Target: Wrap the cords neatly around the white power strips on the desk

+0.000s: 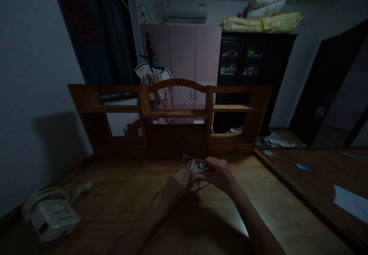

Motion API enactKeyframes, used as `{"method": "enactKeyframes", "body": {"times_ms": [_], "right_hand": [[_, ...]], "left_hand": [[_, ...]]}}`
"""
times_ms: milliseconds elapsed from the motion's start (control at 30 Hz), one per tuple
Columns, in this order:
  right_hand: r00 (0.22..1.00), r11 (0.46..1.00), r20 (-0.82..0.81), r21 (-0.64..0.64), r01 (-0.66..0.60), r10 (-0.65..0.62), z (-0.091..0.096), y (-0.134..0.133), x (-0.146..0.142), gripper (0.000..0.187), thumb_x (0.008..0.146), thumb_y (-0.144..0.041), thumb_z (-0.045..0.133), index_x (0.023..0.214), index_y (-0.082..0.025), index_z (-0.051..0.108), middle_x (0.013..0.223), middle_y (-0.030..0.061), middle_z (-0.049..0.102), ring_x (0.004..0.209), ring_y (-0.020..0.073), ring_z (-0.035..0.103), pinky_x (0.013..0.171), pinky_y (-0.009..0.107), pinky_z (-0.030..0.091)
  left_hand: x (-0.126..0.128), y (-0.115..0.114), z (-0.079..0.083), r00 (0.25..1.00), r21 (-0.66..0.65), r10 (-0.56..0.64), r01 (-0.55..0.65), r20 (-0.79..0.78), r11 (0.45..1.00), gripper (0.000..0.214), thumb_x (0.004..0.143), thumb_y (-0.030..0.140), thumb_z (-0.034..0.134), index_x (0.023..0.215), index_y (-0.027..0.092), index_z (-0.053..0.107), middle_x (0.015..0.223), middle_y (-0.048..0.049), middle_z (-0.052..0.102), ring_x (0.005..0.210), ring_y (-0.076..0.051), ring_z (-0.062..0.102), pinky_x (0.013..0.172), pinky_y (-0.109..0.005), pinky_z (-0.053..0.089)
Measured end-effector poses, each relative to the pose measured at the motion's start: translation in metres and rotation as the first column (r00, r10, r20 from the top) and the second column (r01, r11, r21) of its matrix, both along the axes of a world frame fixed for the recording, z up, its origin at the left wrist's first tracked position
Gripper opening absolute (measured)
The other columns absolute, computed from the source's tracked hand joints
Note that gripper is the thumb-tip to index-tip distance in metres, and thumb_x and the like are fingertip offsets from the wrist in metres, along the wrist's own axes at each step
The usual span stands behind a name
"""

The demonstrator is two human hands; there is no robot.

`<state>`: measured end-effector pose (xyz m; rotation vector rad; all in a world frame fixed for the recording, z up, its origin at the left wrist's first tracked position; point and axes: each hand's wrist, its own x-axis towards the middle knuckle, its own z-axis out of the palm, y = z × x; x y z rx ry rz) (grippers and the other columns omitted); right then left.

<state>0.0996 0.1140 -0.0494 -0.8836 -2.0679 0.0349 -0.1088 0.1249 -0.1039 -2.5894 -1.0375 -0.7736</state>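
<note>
Both hands work together on a pale coiled cord (197,169) just above the wooden desk (120,201). My left hand (176,183) is closed on the near left side of the bundle. From the right, my right hand (219,173) grips it with the fingers bent over its top. One cord end, which looks like a plug (186,157), sticks out beyond the hands. A loop hangs below the right hand. Dim light and the fingers hide whether the cord is wound around something.
A white power strip (54,216) with its own cord on top lies at the desk's left. A wooden shelf unit (178,113) stands along the back. To the right, past a raised wooden edge (296,190), lie a blue card (303,167) and white paper (350,203).
</note>
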Motion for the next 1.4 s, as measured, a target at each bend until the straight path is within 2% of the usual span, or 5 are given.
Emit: {"method": "enactKeyframes", "body": {"times_ms": [200,600,900,1167,1400], "right_hand": [[0.992,0.966,-0.112,-0.248,-0.079,0.052,0.010,0.000,0.008,0.038,0.068,-0.049,0.077,0.070,-0.017,0.057,0.064,-0.0025,0.054,0.059,0.0111,0.049,0.052,0.020,0.033],[0.912,0.601,-0.311,-0.686,-0.410,0.267,0.003,0.014,0.023,0.039,0.062,-0.039,0.082,0.075,-0.014,0.055,0.067,-0.0012,0.059,0.059,0.0109,0.053,0.052,0.019,0.037],[0.877,0.441,-0.449,-0.761,-0.476,0.172,-0.011,0.030,0.031,0.036,0.075,-0.047,0.070,0.081,-0.016,0.054,0.060,-0.0063,0.045,0.045,0.0048,0.034,0.040,0.016,0.024],[0.809,0.481,-0.587,-0.712,-0.512,-0.008,-0.051,0.045,-0.010,0.038,0.077,-0.053,0.064,0.085,-0.017,0.053,0.054,-0.0081,0.036,0.041,0.0056,0.026,0.039,0.018,0.019],[0.983,0.951,0.166,-0.284,0.124,-0.078,-0.069,0.035,-0.037,0.020,0.089,-0.031,0.056,0.105,-0.020,0.059,0.070,0.0011,0.061,0.062,0.0155,0.056,0.053,0.022,0.030]], "left_hand": [[0.006,-0.006,-0.002,0.990,0.063,-0.019,0.028,-0.141,0.998,0.062,0.091,0.019,0.043,0.144,0.011,0.014,0.110,-0.0135,0.062,0.096,-0.019,0.062,0.080,-0.029,0.051],[0.019,-0.023,-0.001,0.967,0.055,-0.231,0.238,-0.112,0.970,0.073,0.094,0.016,0.034,0.142,0.013,-0.022,0.101,-0.0115,0.065,0.084,-0.018,0.062,0.066,-0.028,0.053],[0.009,-0.034,0.009,0.920,0.064,-0.386,0.382,0.068,0.922,0.054,0.093,0.013,0.030,0.145,0.012,0.015,0.132,-0.0167,0.051,0.124,-0.020,0.047,0.100,-0.035,0.044],[-0.014,0.001,0.001,0.734,0.016,0.006,-0.022,0.679,1.000,0.055,0.084,0.035,0.058,0.133,0.019,0.040,0.127,-0.0122,0.055,0.114,-0.022,0.055,0.096,-0.033,0.045],[-0.047,0.043,0.000,0.212,-0.341,0.379,-0.197,0.901,0.919,0.059,0.073,0.047,0.067,0.123,0.021,0.050,0.115,-0.0098,0.062,0.108,-0.025,0.058,0.093,-0.037,0.043]]}}
